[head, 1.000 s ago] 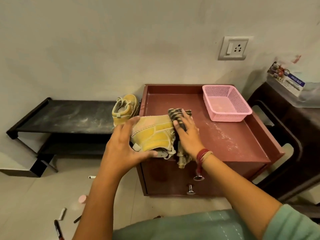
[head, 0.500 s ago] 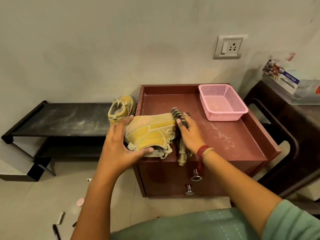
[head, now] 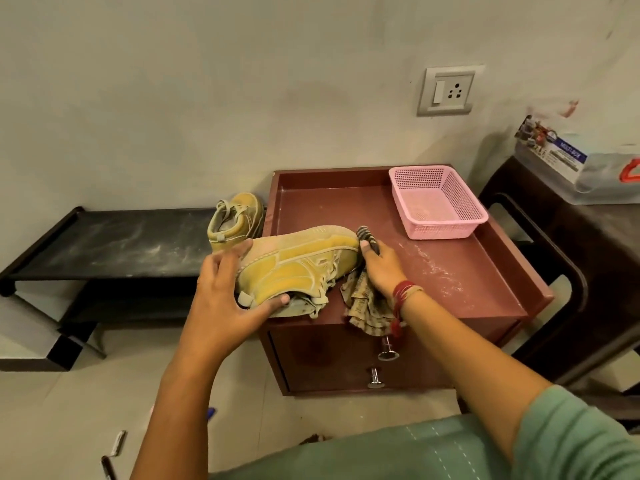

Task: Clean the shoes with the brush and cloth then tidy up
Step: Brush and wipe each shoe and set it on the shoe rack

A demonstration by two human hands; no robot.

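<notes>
A dusty yellow shoe (head: 298,265) lies on its side at the front left corner of the red-brown cabinet top (head: 467,268). My left hand (head: 225,292) grips its heel end, thumb under the collar. My right hand (head: 381,268) presses a striped cloth (head: 365,306) against the shoe's toe; the cloth's loose end hangs over the cabinet's front edge. The second yellow shoe (head: 235,220) stands on the black bench (head: 104,244), right beside the cabinet. No brush is visible.
An empty pink mesh basket (head: 436,202) sits at the cabinet's back right. White dust streaks the cabinet top and bench. A dark chair (head: 571,271) stands to the right, carrying a plastic box (head: 588,168). Two drawer knobs (head: 388,351) stick out in front. Pens lie on the floor (head: 114,455).
The shoe has been turned, so its toe points right toward the cloth. My right hand slid the cloth from over the shoe to its toe end. My left hand stayed on the heel.
</notes>
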